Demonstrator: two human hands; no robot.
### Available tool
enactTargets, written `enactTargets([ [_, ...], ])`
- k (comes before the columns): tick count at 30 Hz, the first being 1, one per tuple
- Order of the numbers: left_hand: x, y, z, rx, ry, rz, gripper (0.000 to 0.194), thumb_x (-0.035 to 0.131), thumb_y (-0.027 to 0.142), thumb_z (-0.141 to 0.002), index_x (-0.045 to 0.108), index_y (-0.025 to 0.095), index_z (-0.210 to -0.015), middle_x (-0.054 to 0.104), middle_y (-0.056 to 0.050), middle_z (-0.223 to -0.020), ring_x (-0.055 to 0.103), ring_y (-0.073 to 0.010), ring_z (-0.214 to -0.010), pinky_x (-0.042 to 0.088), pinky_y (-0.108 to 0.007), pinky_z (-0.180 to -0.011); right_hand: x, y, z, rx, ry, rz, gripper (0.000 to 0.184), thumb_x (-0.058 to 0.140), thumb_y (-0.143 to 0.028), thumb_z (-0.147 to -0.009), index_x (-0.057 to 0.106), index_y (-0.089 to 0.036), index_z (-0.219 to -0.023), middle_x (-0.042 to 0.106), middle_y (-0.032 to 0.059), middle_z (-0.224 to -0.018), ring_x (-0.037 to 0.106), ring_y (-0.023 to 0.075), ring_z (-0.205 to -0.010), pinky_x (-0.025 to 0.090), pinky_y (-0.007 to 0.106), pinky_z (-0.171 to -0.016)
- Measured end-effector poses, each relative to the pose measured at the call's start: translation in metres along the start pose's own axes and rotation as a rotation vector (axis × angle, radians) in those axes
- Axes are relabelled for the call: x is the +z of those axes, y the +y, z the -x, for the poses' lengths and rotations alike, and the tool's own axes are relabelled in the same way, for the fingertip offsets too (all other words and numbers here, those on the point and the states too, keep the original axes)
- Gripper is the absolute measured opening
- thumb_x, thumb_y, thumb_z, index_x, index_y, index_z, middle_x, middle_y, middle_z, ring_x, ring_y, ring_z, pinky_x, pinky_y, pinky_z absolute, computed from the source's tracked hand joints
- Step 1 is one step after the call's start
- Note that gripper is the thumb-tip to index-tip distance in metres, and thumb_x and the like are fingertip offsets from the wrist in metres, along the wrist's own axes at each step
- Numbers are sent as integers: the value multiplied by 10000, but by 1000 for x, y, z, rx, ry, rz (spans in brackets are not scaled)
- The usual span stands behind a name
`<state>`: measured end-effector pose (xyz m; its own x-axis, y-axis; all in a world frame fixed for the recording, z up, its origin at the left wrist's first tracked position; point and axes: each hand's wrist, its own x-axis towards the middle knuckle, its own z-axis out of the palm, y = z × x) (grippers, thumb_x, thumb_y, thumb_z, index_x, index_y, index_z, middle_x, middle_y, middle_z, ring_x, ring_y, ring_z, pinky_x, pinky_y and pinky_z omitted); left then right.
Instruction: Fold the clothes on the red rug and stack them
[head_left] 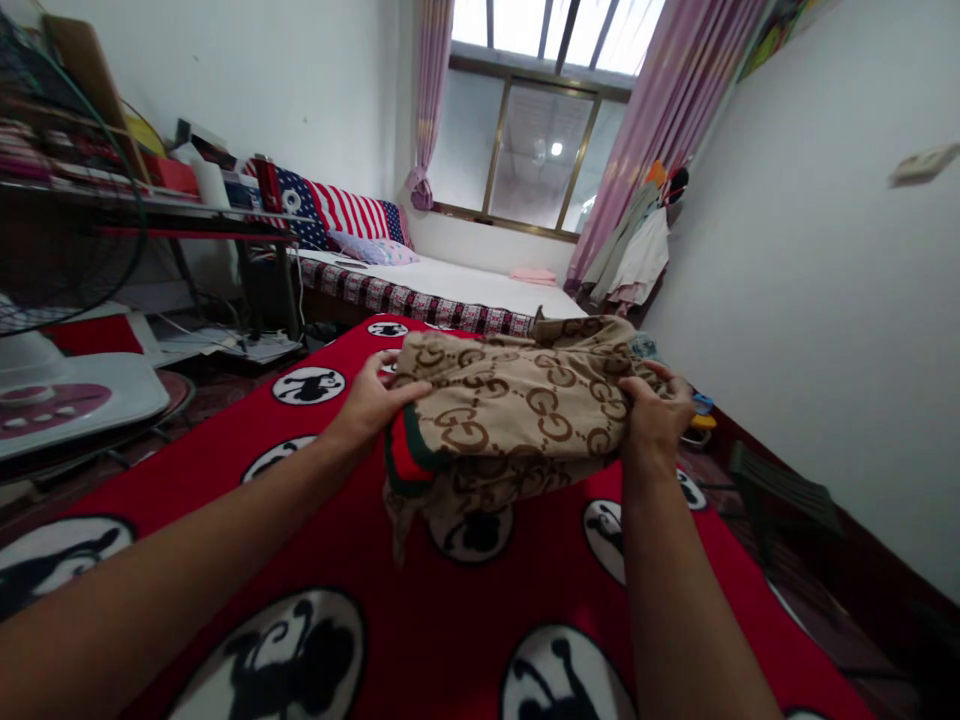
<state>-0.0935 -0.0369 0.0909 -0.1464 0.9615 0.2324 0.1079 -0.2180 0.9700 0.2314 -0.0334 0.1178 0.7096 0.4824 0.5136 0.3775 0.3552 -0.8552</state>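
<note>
A tan garment (517,400) with a brown letter pattern hangs between my two hands, bunched and folded over, above a red blanket (480,620) printed with black-and-white animal ovals. My left hand (379,393) pinches its left end, thumb on top, beside a green-and-red striped band. The right end is gripped by my right hand (656,405), thumb across the front and fingers behind. A loose corner dangles at the lower left. Which part of the garment each hand holds cannot be made out.
Beyond the blanket stands a bed (450,275) with pillows (375,248). At left are a cluttered desk (210,222) and a fan (67,180). A dark folding stool (787,490) is at right, near the wall. Clothes (637,250) hang by the curtain.
</note>
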Motion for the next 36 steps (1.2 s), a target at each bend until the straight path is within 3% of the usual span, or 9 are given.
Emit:
enactTargets([
  [4, -30, 22, -31, 314, 96, -496, 789, 826, 408, -579, 506, 216, -1275, 638, -89, -1117, 627, -292, -1041, 511, -386, -921, -6, 7, -1, 20, -216, 382, 401, 655, -225, -567, 683, -188, -965, 641, 31, -764, 613, 222, -739, 523, 366, -731],
  [7, -33, 21, -40, 413, 95, -809, 882, 774, 550, -635, 460, 177, -1370, 562, -148, -1253, 542, -330, -1173, 430, -446, -1029, -5, 4, 4, -115, -175, 594, 414, 616, -198, -633, 683, -177, -1040, 667, 107, -983, 617, 278, -949, 487, 437, -896],
  [10, -11, 4, -37, 538, -12, -942, 775, 615, 591, -792, 443, 159, -1412, 440, -159, -1433, 379, -316, -1352, 312, -458, -1126, 7, -7, 18, -348, -168, 558, 436, 574, -215, -739, 644, -134, -1161, 634, 153, -1159, 584, 274, -1083, 436, 426, -1001],
  [14, 34, -34, -22, 583, -288, -1097, 688, 448, 648, -878, 428, 270, -1453, 339, -111, -1550, 226, -346, -1445, 163, -576, -1155, 32, 3, 50, -590, -437, 543, 471, 518, -325, -878, 550, -176, -1323, 574, 124, -1342, 485, 249, -1270, 361, 425, -1089],
  [19, 61, -65, -10, 636, -325, -1242, 747, 423, 709, -857, 381, 304, -1484, 292, -115, -1576, 192, -379, -1457, 58, -636, -1140, 46, 58, 80, -493, -725, 944, 574, 454, -435, -940, 390, -229, -1472, 345, 94, -1554, 265, 308, -1441, 216, 604, -1122],
  [22, 61, -68, -9, 673, -302, -1236, 746, 432, 703, -857, 389, 296, -1481, 297, -112, -1573, 199, -377, -1456, 64, -637, -1142, 44, 74, 82, -480, -707, 964, 576, 440, -457, -947, 381, -240, -1477, 319, 80, -1567, 254, 286, -1449, 224, 569, -1129],
  [27, 59, -67, -8, 753, -323, -1158, 663, 469, 621, -886, 438, 259, -1440, 365, -86, -1544, 260, -338, -1442, 53, -650, -1146, 41, 73, 81, -543, -579, 800, 426, 503, -381, -922, 554, -230, -1317, 481, 89, -1465, 360, 280, -1385, 256, 538, -1108],
  [33, 64, -54, -21, 857, -539, -1096, 568, 522, 467, -894, 515, 126, -1348, 423, -130, -1504, 425, -240, -1354, 301, -354, -1132, 40, 77, 85, -651, -470, 648, 280, 561, -294, -881, 668, -200, -1123, 596, 97, -1329, 419, 279, -1308, 269, 484, -1100],
  [36, 73, -47, -36, 907, -585, -1130, 594, 452, 501, -923, 452, 177, -1420, 303, -87, -1575, 438, -255, -1323, 335, -360, -1084, 39, 78, 85, -674, -457, 600, 257, 567, -271, -874, 680, -202, -1094, 644, 80, -1250, 449, 266, -1270, 275, 461, -1097],
])
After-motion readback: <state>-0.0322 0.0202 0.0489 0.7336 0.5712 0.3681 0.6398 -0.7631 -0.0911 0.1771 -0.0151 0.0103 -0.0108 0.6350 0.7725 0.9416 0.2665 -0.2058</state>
